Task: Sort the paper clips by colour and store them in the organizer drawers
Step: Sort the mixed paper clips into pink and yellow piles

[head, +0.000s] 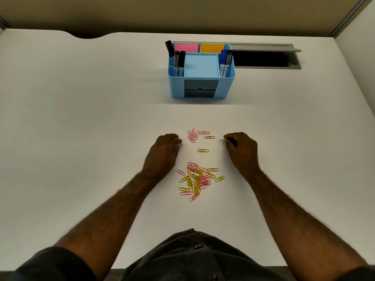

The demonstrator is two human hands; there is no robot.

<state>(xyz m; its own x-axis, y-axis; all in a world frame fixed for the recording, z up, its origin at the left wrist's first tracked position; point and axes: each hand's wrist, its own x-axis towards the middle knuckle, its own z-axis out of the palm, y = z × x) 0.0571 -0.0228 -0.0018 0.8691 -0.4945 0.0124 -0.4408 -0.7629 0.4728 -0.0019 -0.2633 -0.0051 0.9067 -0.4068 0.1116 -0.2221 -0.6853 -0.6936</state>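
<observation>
Left hand [164, 153] flat on table [81, 118], fingers loosely together; right hand [241, 149] curled, contents unclear; mixed clip pile [196, 181] between wrists; pink clips [192, 135] set apart; organizer [202, 74] beyond

In the mixed pile of paper clips [195, 180], pink and yellow ones overlap so thickly that the count and the lower clips cannot be made out. The right hand [241, 148] curls its fingers [230, 138] under, hiding whether they pinch anything; the left hand [164, 151] likewise covers its fingertips at 1 o'clock. At 12 o'clock the organizer [202, 72] shows two dark drawers [200, 88] whose contents are unseen, and the marker labels are too small to read.
</observation>
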